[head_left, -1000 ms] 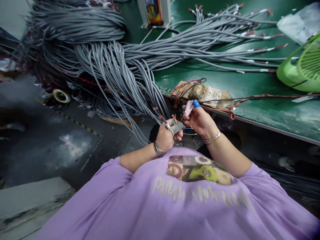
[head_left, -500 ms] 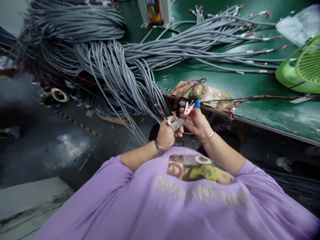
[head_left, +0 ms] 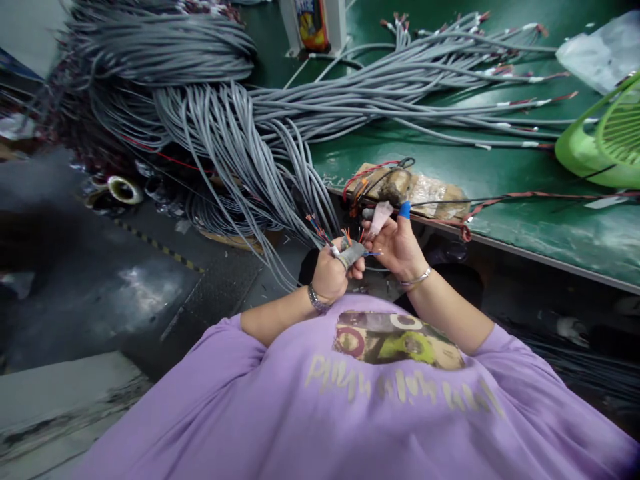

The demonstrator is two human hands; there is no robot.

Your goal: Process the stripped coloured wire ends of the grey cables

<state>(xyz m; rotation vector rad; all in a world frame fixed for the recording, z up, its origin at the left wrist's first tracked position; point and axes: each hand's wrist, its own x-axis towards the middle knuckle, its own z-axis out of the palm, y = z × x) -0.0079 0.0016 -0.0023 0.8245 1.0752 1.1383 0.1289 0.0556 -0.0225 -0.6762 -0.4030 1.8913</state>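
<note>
The grey cable end (head_left: 354, 254) is in the left hand (head_left: 330, 275), its fingers closed around it, just off the surface (head_left: 505, 172). Its coloured wires (head_left: 347, 235) are already exposed and spread. The right hand (head_left: 404, 252) has fingers against a pink clip (head_left: 381, 216), thumb apart; their grip is unclear. Other cables (head_left: 350, 97) also show exposed ends; what remains undone cannot be told.
</note>
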